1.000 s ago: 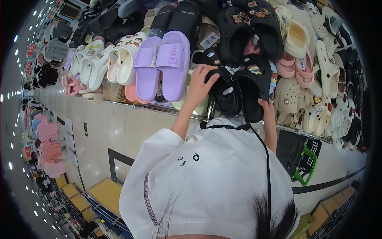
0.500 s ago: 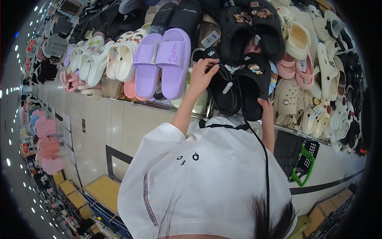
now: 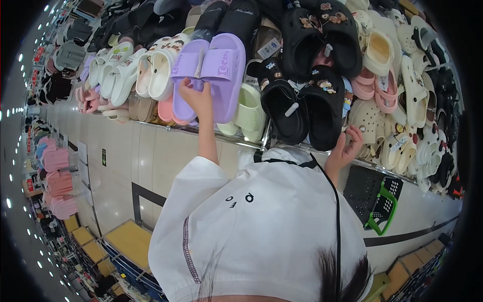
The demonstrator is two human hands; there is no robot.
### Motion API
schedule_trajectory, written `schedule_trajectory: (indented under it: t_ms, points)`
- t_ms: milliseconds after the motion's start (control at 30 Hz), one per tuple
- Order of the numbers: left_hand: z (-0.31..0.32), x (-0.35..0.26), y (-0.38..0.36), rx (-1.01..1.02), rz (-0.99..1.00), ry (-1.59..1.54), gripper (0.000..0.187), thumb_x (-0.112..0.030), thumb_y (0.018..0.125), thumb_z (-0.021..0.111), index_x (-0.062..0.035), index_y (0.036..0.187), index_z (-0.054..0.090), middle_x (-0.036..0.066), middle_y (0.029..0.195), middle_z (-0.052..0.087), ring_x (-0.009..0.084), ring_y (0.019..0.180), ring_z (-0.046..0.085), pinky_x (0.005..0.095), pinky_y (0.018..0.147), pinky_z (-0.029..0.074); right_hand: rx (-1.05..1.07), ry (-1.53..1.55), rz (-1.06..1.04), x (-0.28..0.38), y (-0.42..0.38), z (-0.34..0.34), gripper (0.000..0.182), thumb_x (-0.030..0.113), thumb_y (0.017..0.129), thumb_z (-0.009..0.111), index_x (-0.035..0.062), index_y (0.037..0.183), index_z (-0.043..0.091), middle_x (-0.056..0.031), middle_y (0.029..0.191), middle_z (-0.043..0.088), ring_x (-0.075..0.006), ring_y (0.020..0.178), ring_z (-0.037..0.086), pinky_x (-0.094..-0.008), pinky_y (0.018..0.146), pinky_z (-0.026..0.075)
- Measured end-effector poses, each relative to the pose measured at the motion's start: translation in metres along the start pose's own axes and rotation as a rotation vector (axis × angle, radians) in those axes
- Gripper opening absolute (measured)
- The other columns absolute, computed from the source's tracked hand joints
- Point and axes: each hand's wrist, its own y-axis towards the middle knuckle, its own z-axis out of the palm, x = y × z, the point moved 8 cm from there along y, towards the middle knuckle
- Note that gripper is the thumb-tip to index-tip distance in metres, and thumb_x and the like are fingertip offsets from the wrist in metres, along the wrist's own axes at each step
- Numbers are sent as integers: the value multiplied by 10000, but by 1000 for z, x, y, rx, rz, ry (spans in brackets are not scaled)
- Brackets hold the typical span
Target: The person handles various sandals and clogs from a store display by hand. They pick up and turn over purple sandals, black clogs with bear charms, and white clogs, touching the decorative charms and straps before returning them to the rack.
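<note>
My left hand (image 3: 196,100) is over the purple slides (image 3: 221,85), near the gap between the pair, its thumb and fingertips apart just below the straps. Whether it presses on them cannot be made out. My right hand (image 3: 345,147) is beside the front edge of the display, its fingers loosely bent and apart, with nothing in them. Just left of it lie black clogs (image 3: 322,121) with small charms, joined by a white tag. Pale green slides (image 3: 249,113) show between the purple pair and the black clogs.
More footwear fills the rack: white clogs (image 3: 121,78) at left, another black clog pair (image 3: 342,48) farther back, beige clogs (image 3: 367,121) at right. A metal rail (image 3: 196,132) runs along the front. A dark basket with a green handle (image 3: 385,209) sits at lower right.
My left hand has left the black clogs and moved left to the purple slides. My right hand has come away from the black clogs, slightly right. The purple slides have shifted slightly.
</note>
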Motion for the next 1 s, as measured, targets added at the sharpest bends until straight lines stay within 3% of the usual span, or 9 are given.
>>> schedule_trajectory:
  t_ms: [133,267,333,467,533,567,667,833,1000]
  points:
    - [8,8,11,84,112,391,521,-178,682,743,44,1105,533,174,1081,521,293,1035,465,405,849,380,34,146,8,5,-1,7,80,-8,831,564,6,910,570,-124,1025,546,-227,988,528,-337,908,392]
    - [17,2,30,220,39,354,414,-205,703,738,43,1002,596,166,1015,579,268,956,524,385,793,416,173,289,78,8,-11,23,73,-36,825,559,-10,893,566,-120,940,552,-204,896,545,-300,833,416]
    - [23,4,27,310,-229,0,353,-224,739,722,43,944,618,142,912,622,209,794,559,333,674,441,247,353,123,8,-15,33,78,-55,821,564,-22,892,564,-119,904,550,-162,764,568,-258,719,451]
    - [18,-4,29,305,-27,175,297,-168,790,679,48,980,608,107,876,643,155,699,544,283,591,432,230,358,143,4,-18,33,75,-53,829,565,-29,900,571,-93,863,547,-114,650,562,-222,632,438]
    - [11,-12,30,268,-168,-439,388,-204,823,644,-20,1161,589,123,1097,627,195,965,614,295,802,490,217,353,149,4,-17,32,74,-52,830,565,-29,901,571,-86,845,546,-109,645,561,-219,624,435]
    - [14,-4,22,303,-423,-643,461,-201,874,562,-59,1305,482,123,1274,539,232,1157,529,341,971,432,220,352,161,4,-19,32,73,-51,831,565,-29,901,571,-80,827,545,-104,639,560,-216,616,431]
    - [20,-33,30,232,-567,-1137,407,-284,965,384,-63,1285,502,96,1186,569,191,1048,567,297,857,486,209,388,196,3,-21,32,74,-51,832,564,-30,903,572,-71,812,543,-99,637,557,-212,608,428]
    - [11,-39,35,358,-452,-1141,421,-269,949,415,-55,1308,470,106,1248,522,209,1123,515,322,921,443,243,395,161,1,-32,33,90,-54,825,566,-23,906,590,-67,746,573,-110,591,567,-222,559,432]
    - [12,-44,26,540,-328,-1160,456,-251,929,453,-46,1337,429,120,1326,464,231,1216,450,355,1002,388,613,284,-79,40,-42,56,79,-18,728,645,-1,806,644,-94,691,637,-154,566,610,-255,543,457]
